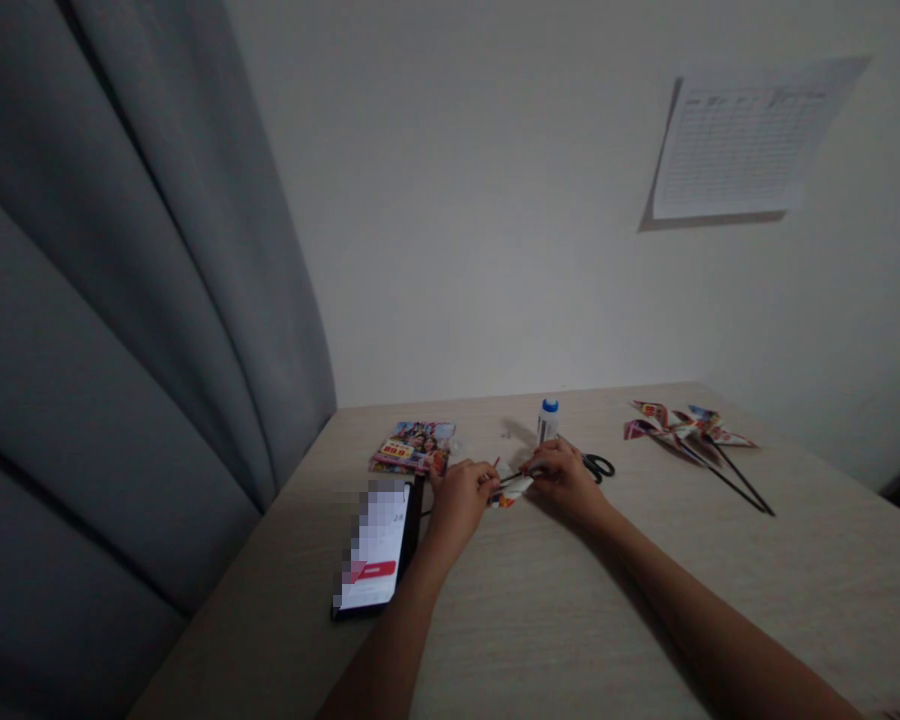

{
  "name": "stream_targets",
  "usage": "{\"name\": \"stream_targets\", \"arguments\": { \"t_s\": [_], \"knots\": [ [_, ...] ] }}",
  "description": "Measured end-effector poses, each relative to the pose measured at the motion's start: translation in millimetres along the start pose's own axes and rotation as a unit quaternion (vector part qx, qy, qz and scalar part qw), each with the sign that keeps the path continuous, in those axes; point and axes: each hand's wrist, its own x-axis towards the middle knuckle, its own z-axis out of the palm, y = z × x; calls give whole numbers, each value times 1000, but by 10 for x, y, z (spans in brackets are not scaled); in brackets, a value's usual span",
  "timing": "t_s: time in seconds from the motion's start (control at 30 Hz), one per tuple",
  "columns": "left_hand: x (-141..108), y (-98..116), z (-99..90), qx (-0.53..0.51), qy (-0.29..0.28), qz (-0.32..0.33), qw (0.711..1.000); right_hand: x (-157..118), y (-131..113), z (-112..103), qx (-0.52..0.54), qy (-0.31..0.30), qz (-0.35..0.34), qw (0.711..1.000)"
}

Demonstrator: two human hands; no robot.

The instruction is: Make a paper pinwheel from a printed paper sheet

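Observation:
Above the middle of the table, my left hand and my right hand meet over a small folded piece of printed paper, white on one side. A thin dark stick runs between the fingertips of both hands. Each hand is closed in a pinch; the fingers partly cover the paper and the ends of the stick. Just beyond my right hand stands a glue bottle with a blue cap. Black-handled scissors lie beside that hand, their blades mostly hidden.
A stack of colourful printed paper lies at the left, behind a phone with a lit screen. To the right are paper pinwheels on dark sticks. A grey curtain borders the table's left; a printed sheet hangs on the wall.

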Motion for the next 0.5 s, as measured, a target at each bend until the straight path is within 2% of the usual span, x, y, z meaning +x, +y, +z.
{"name": "stream_targets", "arguments": {
  "t_s": [0.3, 0.5],
  "knots": [
    [2, -2, -13, -4, -1, 2, 1000, 3, -14, -14, -1, -8, 7, 1000],
    [2, -29, 16, -6, 6, 14, 1000, -4, -47, -23, -6, -19, 38, 999]
  ]
}}
